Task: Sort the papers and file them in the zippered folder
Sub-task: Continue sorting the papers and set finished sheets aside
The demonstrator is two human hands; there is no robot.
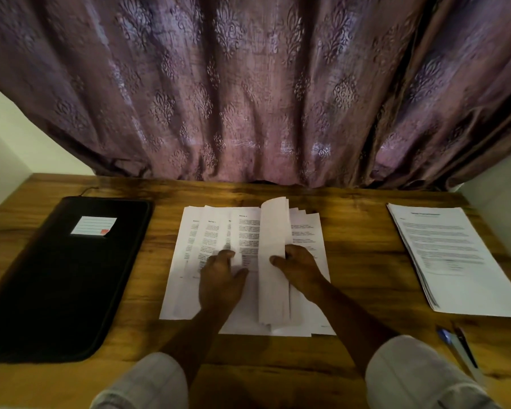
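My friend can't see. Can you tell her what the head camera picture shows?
A person's right hand holds up a bundle of sheets from fanned papers on a wooden desk while the left hand presses on them. A closed black zippered folder lies left, another paper stack right.

two hands are working a fanned spread of printed papers on a wooden counter; the left hand is pressing sheets flat, the right hand is gripping upturned pages. a black zippered folder is lying left, a second paper stack right.
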